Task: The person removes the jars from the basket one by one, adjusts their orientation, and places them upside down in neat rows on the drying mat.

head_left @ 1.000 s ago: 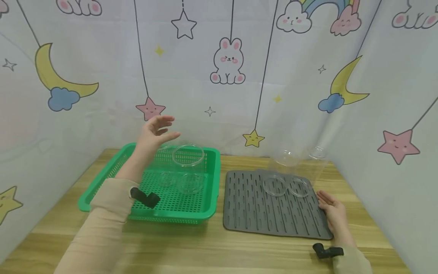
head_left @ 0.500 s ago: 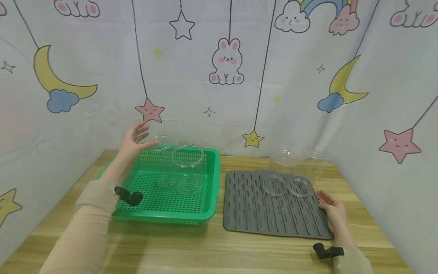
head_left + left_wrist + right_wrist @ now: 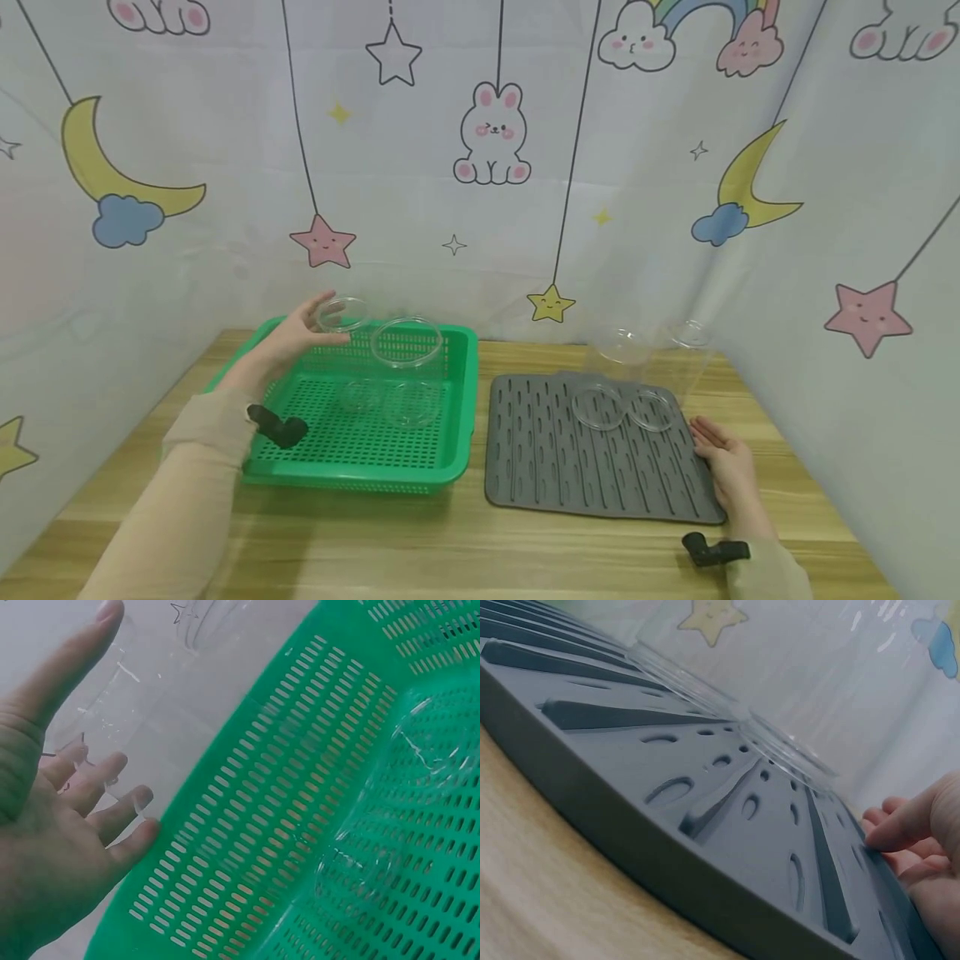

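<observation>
My left hand [image 3: 288, 337] reaches over the left side of a green basket [image 3: 465, 400], thumb and fingers spread around the upper part of a clear cup [image 3: 366, 311] standing in it. In the left wrist view, the fingers of this hand [image 3: 56, 832] show through the clear wall, with the thumb well apart from them. To that cup's right stands a wider clear cup [image 3: 407, 364], mouth up. My right hand [image 3: 731, 471] rests along the right edge of a grey ridged mat [image 3: 555, 458]; the right wrist view has its thumb and loosely bent fingers [image 3: 900, 829] at the edge.
Two clear cups, a wider one [image 3: 621, 342] and a narrower one [image 3: 688, 333], stand upside down on the back right of the mat. Basket and mat lie side by side on a wooden table [image 3: 465, 542]. A printed curtain [image 3: 420, 175] hangs close behind.
My left hand has moved left and down, from above the basket to around the left cup. The right hand has stayed at the mat's edge, and the cups have not moved.
</observation>
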`<state>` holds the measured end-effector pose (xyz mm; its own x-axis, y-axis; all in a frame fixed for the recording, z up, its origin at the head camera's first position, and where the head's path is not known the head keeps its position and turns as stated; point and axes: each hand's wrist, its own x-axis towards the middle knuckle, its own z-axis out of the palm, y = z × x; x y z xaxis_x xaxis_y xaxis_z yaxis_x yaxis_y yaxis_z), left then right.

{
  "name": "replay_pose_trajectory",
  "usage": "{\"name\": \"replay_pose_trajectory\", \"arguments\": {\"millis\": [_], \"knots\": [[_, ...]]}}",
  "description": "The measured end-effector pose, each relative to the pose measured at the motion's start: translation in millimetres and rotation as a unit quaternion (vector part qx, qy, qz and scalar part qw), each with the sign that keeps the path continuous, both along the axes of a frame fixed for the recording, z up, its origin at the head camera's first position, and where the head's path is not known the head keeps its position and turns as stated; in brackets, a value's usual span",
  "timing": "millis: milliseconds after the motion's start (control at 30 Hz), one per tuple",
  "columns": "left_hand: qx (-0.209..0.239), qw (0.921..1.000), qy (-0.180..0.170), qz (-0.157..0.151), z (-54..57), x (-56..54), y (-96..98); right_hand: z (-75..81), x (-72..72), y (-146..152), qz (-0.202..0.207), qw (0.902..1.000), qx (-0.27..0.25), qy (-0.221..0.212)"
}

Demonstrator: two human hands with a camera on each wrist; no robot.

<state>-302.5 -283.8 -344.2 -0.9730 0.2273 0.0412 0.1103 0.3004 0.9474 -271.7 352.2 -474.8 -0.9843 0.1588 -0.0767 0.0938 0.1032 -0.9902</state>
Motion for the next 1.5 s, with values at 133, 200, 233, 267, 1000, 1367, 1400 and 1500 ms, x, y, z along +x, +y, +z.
{"name": "replay_pose_trajectory", "arguments": {"millis": [133,200,233,267,1000,1367,1400,1500], "knots": [[-0.012,0.9999,0.006,-0.011,-6.2,-2.3,-0.6,0.2,-1.1,-2,-0.003,1.0,0.003,-0.005],[-0.012,0.9998,0.007,-0.014,-8.3,-3.0,-0.2,0.8,-1.5,-3,-0.006,0.9999,0.004,-0.01],[-0.012,0.9998,0.008,-0.016,-9.0,-2.9,0.2,1.1,-1.6,-3,-0.006,0.9999,0.005,-0.011],[-0.01,0.9998,0.009,-0.017,-9.7,-2.9,0.5,1.3,-1.7,-4,-0.007,0.9999,0.006,-0.013],[-0.004,0.9996,0.016,-0.023,-10.5,-1.8,-0.2,3.7,-2.2,-6,-0.008,0.9999,0.011,-0.008],[-0.023,0.9996,0.003,0.013,2.4,7.4,4.1,5.5,2.6,-1,0.0,0.9991,-0.041,0.009],[-0.03,0.9994,0.001,0.019,5.1,8.3,5.0,6.6,3.0,-1,-0.002,0.9988,-0.047,0.009],[-0.051,0.9981,-0.007,0.034,13.4,10.4,8.5,12.7,5.7,-2,-0.011,0.9966,-0.081,0.01]]}}
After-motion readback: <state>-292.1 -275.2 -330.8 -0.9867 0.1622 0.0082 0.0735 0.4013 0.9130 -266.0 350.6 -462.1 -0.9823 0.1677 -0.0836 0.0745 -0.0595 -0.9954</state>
